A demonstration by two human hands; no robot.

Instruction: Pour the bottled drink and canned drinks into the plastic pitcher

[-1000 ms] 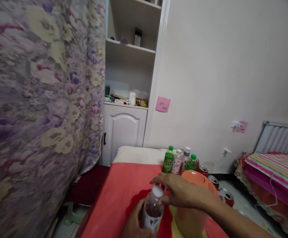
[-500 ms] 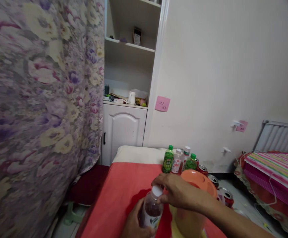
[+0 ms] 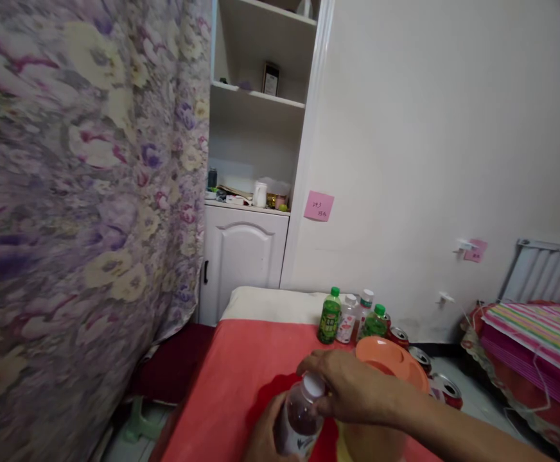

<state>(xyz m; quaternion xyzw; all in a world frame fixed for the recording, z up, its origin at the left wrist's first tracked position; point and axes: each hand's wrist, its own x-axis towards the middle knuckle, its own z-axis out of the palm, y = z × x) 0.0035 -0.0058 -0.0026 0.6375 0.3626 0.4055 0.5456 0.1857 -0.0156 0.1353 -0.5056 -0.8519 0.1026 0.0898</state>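
Note:
A clear plastic bottle [image 3: 304, 410] with a white cap and a printed label stands tilted at the near side of the table. My left hand [image 3: 264, 431] is wrapped round its body from the left, and its lower part falls outside the view. From above and the right, my right hand [image 3: 345, 378] grips the white cap [image 3: 313, 385] between thumb and fingers. The cap still sits on the bottle's neck. Just behind my right wrist is an orange round lid or basin [image 3: 405, 366], partly covered by my forearm.
At the table's far right stand a green-capped bottle [image 3: 329, 317], a white-capped bottle [image 3: 347, 321] and other bottles. Several drink cans [image 3: 446, 388] line the right edge. A red and cream cloth [image 3: 246, 359] covers the table. A floral curtain [image 3: 92, 192] hangs at left.
The view has shifted slightly, so the surroundings sit a little lower and further right. Both hands keep their hold on the bottle and its cap.

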